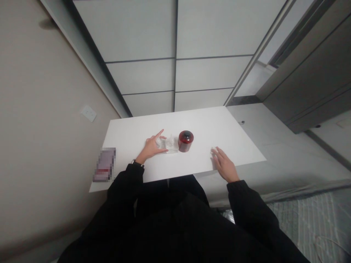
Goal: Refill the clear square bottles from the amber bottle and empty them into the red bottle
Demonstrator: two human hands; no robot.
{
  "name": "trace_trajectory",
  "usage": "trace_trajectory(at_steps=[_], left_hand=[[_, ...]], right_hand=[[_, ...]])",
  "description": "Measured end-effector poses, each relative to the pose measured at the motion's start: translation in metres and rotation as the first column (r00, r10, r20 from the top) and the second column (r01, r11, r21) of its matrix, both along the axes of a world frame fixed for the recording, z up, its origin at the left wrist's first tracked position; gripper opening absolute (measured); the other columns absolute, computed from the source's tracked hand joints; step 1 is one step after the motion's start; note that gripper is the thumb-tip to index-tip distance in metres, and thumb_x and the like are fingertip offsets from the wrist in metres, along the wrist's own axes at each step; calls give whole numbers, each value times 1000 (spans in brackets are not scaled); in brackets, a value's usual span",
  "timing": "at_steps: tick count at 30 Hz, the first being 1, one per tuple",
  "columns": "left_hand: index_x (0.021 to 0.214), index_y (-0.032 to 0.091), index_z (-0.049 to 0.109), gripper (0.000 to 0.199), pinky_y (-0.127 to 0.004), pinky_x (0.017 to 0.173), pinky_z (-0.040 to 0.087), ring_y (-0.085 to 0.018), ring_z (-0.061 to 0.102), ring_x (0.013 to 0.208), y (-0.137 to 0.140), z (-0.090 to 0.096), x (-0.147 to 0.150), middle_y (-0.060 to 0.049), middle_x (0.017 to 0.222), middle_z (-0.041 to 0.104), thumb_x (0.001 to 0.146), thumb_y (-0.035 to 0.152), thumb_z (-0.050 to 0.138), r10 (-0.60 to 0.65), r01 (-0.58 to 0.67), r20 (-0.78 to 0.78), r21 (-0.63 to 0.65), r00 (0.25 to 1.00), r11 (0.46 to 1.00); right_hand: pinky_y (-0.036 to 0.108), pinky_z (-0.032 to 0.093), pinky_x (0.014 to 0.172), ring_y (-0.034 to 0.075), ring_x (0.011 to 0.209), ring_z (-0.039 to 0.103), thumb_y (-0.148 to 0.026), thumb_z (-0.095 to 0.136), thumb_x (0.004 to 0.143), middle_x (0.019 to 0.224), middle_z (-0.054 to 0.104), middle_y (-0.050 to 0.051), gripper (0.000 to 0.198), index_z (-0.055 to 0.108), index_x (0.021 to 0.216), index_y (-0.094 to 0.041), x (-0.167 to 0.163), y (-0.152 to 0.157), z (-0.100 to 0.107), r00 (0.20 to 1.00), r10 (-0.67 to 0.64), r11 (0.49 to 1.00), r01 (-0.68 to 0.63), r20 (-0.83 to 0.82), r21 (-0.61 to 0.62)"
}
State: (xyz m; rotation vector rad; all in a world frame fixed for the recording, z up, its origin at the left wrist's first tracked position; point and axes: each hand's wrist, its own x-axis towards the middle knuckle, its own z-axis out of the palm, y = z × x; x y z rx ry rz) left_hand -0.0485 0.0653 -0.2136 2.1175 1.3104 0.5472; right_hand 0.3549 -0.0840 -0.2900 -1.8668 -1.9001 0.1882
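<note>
At the frame's centre the clear container (172, 145) is grasped by the left hand (152, 147) beside the red jar (185, 141), bare table (219, 128) is left rightward, and across its lower edge the right hand (225, 164) is slanted up-left, its grip unclear.

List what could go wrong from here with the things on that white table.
The dark red jar stands right beside the clear container, so a careless push from the left hand might bump or tip it.

The blurred-out item lies by the left edge of the white table, close to the left sleeve; a sweep of that arm could perhaps nudge it off.
</note>
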Motion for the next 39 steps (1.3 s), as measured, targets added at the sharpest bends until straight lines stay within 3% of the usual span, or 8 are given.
trace_trajectory(at_steps=[10,16,20,22,24,29,33,39], left_hand=[[163,33,40,104,-51,119,39,-33,64,128,3,-7,-2,-3,138,75,74,46,92,-37,36,33,47,999,998],[163,33,42,103,-49,119,42,-32,64,129,3,-9,-3,-3,138,74,74,46,91,-50,45,85,56,995,997],[158,33,49,98,-48,116,45,-32,66,127,3,-8,-3,-4,134,75,71,46,92,-55,49,109,61,992,997],[157,33,50,97,-47,114,47,-32,67,126,4,-8,-2,-5,134,75,71,47,93,-54,47,117,60,992,997],[157,33,51,96,-48,113,48,-32,67,126,4,-9,-3,-5,134,75,71,47,92,-51,44,122,58,991,997],[153,33,54,93,-49,114,47,-33,67,128,4,-10,-3,-5,134,75,70,47,93,-41,36,129,45,991,998],[150,33,57,90,-48,114,48,-33,67,127,4,-9,-3,-6,134,75,69,46,94,-39,35,132,36,990,999],[149,32,57,86,-51,116,48,-31,68,126,4,-7,-3,-5,133,75,73,46,93,-44,41,106,30,993,999]], right_hand=[[58,39,128,33,161,38,-39,38,111,172,41,17,57,45,163,-16,-124,-27,4,975,214,975,-217,-51,-51],[49,42,127,26,157,45,-33,46,110,171,46,8,50,54,157,-23,-200,-14,15,865,498,864,-501,-50,-55],[44,41,128,22,155,48,-32,49,109,169,49,1,43,62,150,-32,-224,-7,20,796,605,796,-605,-10,-35],[45,41,128,22,154,48,-33,51,109,168,50,2,43,62,150,-32,-218,-7,19,808,589,808,-589,12,-28],[48,42,126,24,154,48,-35,51,109,167,51,6,44,61,151,-29,-198,-8,16,854,519,855,-518,29,-27],[66,42,120,38,153,47,-37,37,112,167,48,18,50,58,154,-19,-109,-16,7,985,158,987,-157,72,-25],[74,35,120,43,158,37,-41,34,111,169,45,19,53,53,158,-23,-64,-22,0,994,-41,999,41,105,-5],[70,34,122,43,161,32,-59,35,109,173,36,22,72,34,168,-17,-73,-22,-12,993,-51,999,49,108,17]])
